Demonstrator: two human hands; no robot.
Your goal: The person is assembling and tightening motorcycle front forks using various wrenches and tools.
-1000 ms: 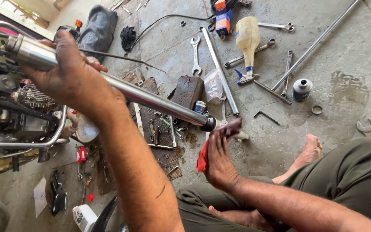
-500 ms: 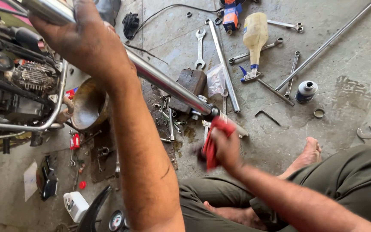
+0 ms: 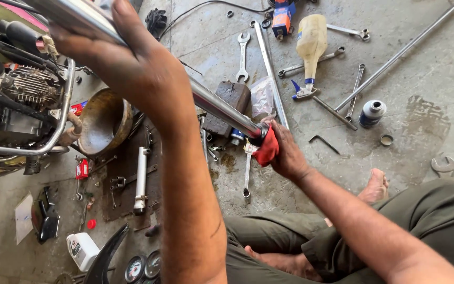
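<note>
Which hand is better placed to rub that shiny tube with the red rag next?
The right hand, probably. It already holds the red rag pressed against the lower end of the chrome tube. The left hand is wrapped around the tube's upper part, holding it up, so it looks busy steadying.

Motorcycle workshop: scattered wrenches (image 3: 243, 55), engine (image 3: 24, 87)

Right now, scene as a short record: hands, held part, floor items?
left hand: grips the upper end of a chrome tube
right hand: presses a red rag on the tube's lower end
floor: spanners, long rod, plastic bottle, metal bowl
left side: motorcycle engine
</note>
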